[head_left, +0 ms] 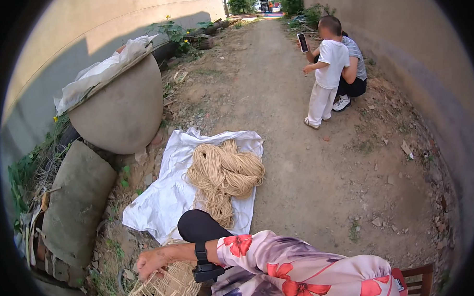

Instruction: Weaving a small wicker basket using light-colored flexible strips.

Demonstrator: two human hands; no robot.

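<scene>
My right hand (pixel 153 262) reaches in from the right across my lap, in a floral sleeve with a black band at the wrist. Its fingers are closed on the strands of a light tan, open-weave basket (pixel 171 288) at the lower edge. Part of this woven piece is hidden by my wrist and cut off by the picture's rim. My left hand does not show. Ahead of my dark-clad knee, a big bundle of tan cord (pixel 227 172) lies looped in a heap on a white cloth (pixel 163 203).
At left stand a large grey rounded vessel (pixel 123 102) topped with plastic sheeting (pixel 101 69) and a curved grey slab (pixel 79 200). On the dirt path (pixel 277 94), one person in white (pixel 331 66) stands beside another crouching, near a raised phone (pixel 303 43). Walls flank both sides.
</scene>
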